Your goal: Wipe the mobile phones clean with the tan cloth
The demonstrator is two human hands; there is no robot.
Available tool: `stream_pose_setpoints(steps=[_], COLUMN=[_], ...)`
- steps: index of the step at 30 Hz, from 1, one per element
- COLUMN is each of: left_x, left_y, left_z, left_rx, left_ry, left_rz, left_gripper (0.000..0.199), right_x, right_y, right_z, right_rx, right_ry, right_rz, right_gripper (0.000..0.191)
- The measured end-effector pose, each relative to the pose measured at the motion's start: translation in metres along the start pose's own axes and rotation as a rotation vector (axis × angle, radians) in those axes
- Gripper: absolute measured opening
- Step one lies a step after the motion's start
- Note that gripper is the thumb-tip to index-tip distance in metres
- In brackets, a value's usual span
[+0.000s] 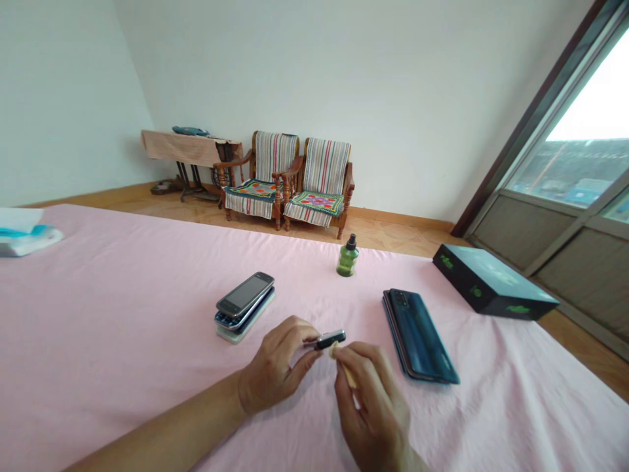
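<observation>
My left hand [282,364] is closed around one end of a small dark mobile phone [330,339] with a silvery edge, tilted so that its narrow side faces me. In the closed fingers of my right hand [373,400] is a small cream-coloured tool [350,377], perhaps a brush; its pale tip is at the near edge of the phone, and the fingers hide much of it. Left of my hands lies a stack of older phones [246,298], a dark touchscreen one on top. To the right, a glossy blue smartphone [420,334] rests on another phone.
A green spray bottle [348,259] stands behind my hands on the pink cloth [137,295]. A black box [491,282] sits at the far right, and a white and blue packet [24,239] at the left edge. Two wooden chairs [319,170] stand by the wall.
</observation>
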State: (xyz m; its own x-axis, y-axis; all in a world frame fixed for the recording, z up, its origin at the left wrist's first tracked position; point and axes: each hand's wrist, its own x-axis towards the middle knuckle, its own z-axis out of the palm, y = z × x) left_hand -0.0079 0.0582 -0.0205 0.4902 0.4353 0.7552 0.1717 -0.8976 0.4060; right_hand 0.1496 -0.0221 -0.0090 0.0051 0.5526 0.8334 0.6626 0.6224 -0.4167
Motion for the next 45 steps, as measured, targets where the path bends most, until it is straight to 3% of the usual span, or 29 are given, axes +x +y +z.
stream_pose_setpoints(steps=[3, 14, 20, 45], left_x=[0.000, 0.001, 0.000, 0.000], left_y=[0.001, 0.002, 0.001, 0.001], left_z=[0.000, 0.000, 0.000, 0.000], left_rx=[-0.007, 0.011, 0.012, 0.027], left_ry=[-0.016, -0.016, -0.027, -0.050], left_rz=[-0.008, -0.004, 0.000, 0.030], left_gripper=[0.017, 0.013, 0.015, 0.015], right_x=[0.005, -0.005, -0.002, 0.001], right_y=[0.003, 0.005, 0.004, -0.002], right_z=[-0.004, 0.002, -0.001, -0.002], right_rx=[-0.057, -0.072, -0.132, -0.093], right_ry=[0.059, -0.037, -0.006, -0.078], right_rz=[0.006, 0.003, 0.040, 0.059], right_gripper=[0.027, 0.035, 0.029, 0.030])
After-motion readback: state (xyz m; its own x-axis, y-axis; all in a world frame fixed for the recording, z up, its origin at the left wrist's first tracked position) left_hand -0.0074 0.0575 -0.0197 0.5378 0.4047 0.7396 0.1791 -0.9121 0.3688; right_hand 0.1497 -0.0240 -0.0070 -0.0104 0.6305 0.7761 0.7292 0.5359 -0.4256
